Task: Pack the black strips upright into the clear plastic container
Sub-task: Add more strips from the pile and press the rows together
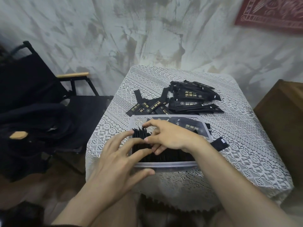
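Observation:
A clear plastic container [165, 164] sits at the near middle of the table, with several black strips [172, 157] standing upright inside it. My left hand [114, 159] rests over the container's near left corner, fingers spread and touching the tops of the strips, thumb against the front wall. My right hand [170, 136] reaches in from the right, fingers curled on the tops of the upright strips at the left end. A loose pile of black strips [185, 99] with gold print lies behind the container. One strip [219, 143] pokes out beside the container's right wall.
A white lace tablecloth [246, 145] covers the small table. A black folding chair [41, 95] with wooden armrests and dark bags stands to the left. A brown piece of furniture [285, 112] stands to the right. A pale patterned curtain hangs behind.

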